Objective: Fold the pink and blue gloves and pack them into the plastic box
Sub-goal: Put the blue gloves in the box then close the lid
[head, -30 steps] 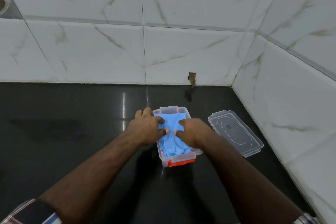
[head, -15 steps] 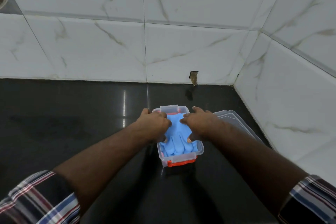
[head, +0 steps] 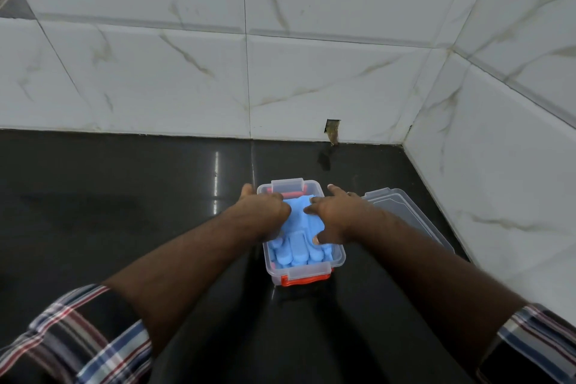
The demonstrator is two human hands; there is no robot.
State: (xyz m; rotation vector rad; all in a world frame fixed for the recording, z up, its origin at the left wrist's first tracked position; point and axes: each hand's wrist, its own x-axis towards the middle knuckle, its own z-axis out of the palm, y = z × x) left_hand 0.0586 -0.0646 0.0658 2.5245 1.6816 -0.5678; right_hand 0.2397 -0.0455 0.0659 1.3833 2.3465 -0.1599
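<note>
A clear plastic box (head: 339,254) stands on the black counter. A folded blue glove (head: 296,240) lies on top inside it, its fingers pointing toward me. Under it a strip of the pink glove (head: 293,195) shows at the far end, and its red-pink colour shows through the box's near wall. My left hand (head: 265,212) presses down on the blue glove's left side, with bent fingers inside the box and the thumb by the far left corner. My right hand (head: 338,217) lies spread on the glove's right side, its thumb pressing on the glove.
The box's clear lid (head: 408,218) lies flat on the counter just right of the box, partly under my right forearm. White marble-look tiled walls close the counter at the back and right. A small hole (head: 332,129) sits at the back wall's base.
Both hands slid from the glove's middle toward the box's far end while staying on the blue glove. My right forearm now covers part of the lid.
</note>
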